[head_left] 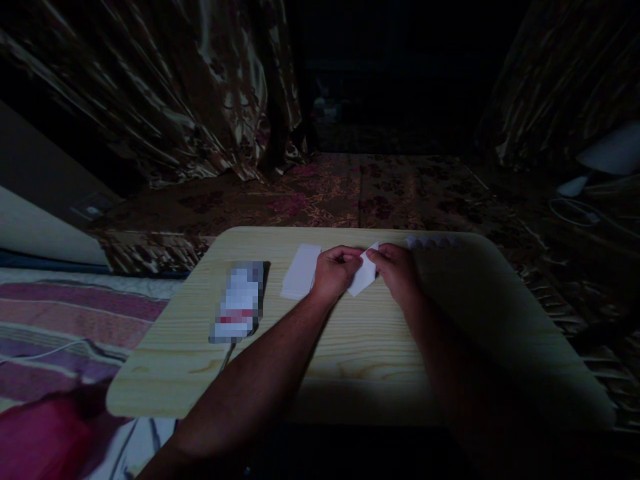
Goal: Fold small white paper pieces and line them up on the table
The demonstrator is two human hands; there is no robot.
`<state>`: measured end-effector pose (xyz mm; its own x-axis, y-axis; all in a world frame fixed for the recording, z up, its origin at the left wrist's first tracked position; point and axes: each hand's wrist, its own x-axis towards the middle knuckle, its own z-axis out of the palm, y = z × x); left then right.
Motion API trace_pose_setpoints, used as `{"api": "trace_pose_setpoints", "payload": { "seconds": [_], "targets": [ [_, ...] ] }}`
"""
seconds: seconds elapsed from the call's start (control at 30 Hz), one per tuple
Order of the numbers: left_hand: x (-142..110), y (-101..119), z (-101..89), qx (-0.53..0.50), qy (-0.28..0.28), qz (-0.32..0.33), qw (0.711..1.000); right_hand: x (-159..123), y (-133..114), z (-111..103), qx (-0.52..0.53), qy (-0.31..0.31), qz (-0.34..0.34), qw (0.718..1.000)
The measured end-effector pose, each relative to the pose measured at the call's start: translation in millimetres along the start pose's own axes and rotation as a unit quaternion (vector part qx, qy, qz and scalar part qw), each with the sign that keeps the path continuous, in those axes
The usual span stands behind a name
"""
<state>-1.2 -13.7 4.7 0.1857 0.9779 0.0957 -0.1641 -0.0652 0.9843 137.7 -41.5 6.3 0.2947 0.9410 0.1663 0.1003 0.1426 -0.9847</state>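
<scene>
Between my two hands is a small white sheet of paper [363,275] with a slanted, folded-looking outline, held just over the wooden table [360,333]. My left hand [336,272] pinches its left side, fingers closed. On the right side, my right hand [396,265] grips the paper's upper edge between thumb and fingers. Just left of my left hand lies a stack of white paper [301,270], partly covered by that hand. Near the back edge, beyond my right hand, a row of small pale pieces [433,242] sits in shadow; their kind is unclear.
A phone [239,301] with a blurred screen and a cable lies on the table's left. Left of the table is a striped bedspread [100,327] with a pink cloth [45,437]. Behind are patterned curtains [240,87]; a white lamp [610,150] stands at far right.
</scene>
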Motion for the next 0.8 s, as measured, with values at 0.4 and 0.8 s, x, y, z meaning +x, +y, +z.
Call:
{"api": "trace_pose_setpoints", "payload": {
  "seconds": [0.4,0.8],
  "targets": [
    [-0.1,-0.1,0.2,0.008,0.004,0.0,1.0,2.4,4.0,-3.7,-0.022,0.035,-0.005,0.999],
    [-1.0,0.1,0.0,0.011,-0.004,-0.005,1.0,3.6,2.2,-1.8,0.023,0.07,0.008,0.997]
  ]
}}
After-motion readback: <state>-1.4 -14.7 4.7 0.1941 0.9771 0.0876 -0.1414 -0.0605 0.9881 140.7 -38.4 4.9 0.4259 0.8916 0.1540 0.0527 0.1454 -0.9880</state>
